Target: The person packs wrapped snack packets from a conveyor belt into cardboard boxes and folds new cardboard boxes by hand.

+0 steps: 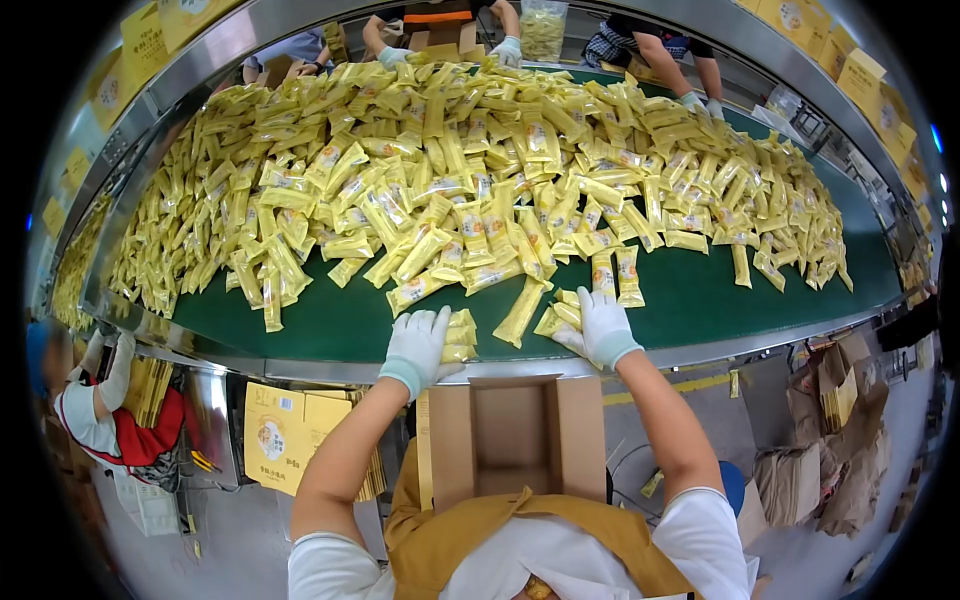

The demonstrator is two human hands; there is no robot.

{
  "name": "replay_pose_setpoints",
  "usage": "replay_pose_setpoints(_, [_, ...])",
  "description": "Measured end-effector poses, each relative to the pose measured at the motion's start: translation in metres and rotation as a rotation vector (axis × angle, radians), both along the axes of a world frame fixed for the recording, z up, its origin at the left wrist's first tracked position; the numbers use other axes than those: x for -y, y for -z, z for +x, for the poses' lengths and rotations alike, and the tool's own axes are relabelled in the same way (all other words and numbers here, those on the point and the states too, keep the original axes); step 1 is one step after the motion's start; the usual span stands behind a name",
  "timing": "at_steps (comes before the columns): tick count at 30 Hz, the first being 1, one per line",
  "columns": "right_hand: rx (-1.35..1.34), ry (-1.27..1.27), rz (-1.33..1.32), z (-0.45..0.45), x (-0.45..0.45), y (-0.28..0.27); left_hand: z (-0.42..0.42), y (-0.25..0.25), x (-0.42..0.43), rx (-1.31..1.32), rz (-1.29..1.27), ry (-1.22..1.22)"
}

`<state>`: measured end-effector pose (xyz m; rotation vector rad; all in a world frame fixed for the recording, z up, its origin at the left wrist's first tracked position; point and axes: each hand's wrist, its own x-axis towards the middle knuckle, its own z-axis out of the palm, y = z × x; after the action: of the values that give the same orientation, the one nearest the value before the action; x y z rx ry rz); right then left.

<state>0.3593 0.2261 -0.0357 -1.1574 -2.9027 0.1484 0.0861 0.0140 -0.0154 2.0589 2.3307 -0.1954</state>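
A big heap of yellow snack packets [480, 190] lies on the green conveyor belt [340, 325]. At the belt's near edge my left hand [418, 347], in a white glove, is closed against a few stacked packets [460, 336]. My right hand [604, 328], gloved too, grips another small bunch of packets [560, 316] from its right side. One single packet [520, 312] lies between both hands. Directly below them, against my body, stands an open cardboard box [513, 430] with its flaps up and its bare brown inside showing.
A metal rim [300, 371] borders the belt. Flat yellow cartons [285, 435] stand at lower left, beside a co-worker in a red apron [155, 425]. Brown paper sacks [835, 470] lie at right. Across the belt, other people's gloved hands [507, 50] reach toward the heap.
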Motion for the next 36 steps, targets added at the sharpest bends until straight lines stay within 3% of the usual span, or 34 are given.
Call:
replay_pose_setpoints(2, [-0.090, -0.012, 0.012, 0.006, -0.021, 0.022, -0.001, 0.001, -0.001, -0.006, 0.005, -0.001])
replay_pose_setpoints(7, [-0.053, 0.153, -0.125, 0.021, -0.033, -0.008, -0.001, 0.004, 0.001, -0.021, 0.032, 0.007])
replay_pose_setpoints(14, [0.053, 0.072, 0.104, 0.045, -0.014, 0.009, 0.001, -0.002, -0.003, 0.015, -0.033, -0.018])
replay_pose_setpoints(17, [-0.155, 0.175, -0.032, 0.045, -0.028, 0.007, -0.003, 0.006, -0.001, 0.003, 0.014, -0.006])
replay_pose_setpoints(20, [-0.593, 0.158, -0.243, 0.033, -0.015, -0.030, -0.002, 0.009, 0.001, -0.013, 0.029, -0.010])
replay_pose_setpoints(21, [-0.685, 0.215, -0.577, 0.029, -0.009, -0.041, -0.002, 0.006, 0.001, -0.017, 0.018, -0.009])
replay_pose_setpoints(22, [-0.633, 0.261, -0.800, 0.023, -0.001, -0.059, -0.002, 0.005, 0.000, -0.022, 0.009, -0.005])
replay_pose_setpoints(24, [-0.474, 0.165, -0.882, 0.013, 0.008, -0.068, -0.002, 0.004, -0.001, -0.003, -0.009, -0.011])
replay_pose_setpoints(25, [-0.421, -0.012, -0.634, 0.015, -0.005, -0.018, -0.003, 0.004, -0.002, 0.003, -0.016, -0.015])
replay_pose_setpoints(26, [-0.340, 0.000, -0.473, 0.011, 0.004, -0.004, -0.003, 0.004, -0.002, 0.004, -0.004, -0.010])
replay_pose_setpoints(28, [-0.241, -0.002, -0.539, -0.004, 0.025, -0.024, -0.004, 0.005, 0.000, 0.007, 0.016, -0.005])
replay_pose_setpoints(32, [0.020, -0.148, -0.321, -0.010, 0.038, -0.037, -0.004, 0.004, 0.000, 0.023, 0.009, -0.034])
replay_pose_setpoints(36, [-0.028, -0.175, -0.112, 0.001, 0.031, -0.052, -0.004, -0.005, -0.006, 0.058, -0.059, -0.090])
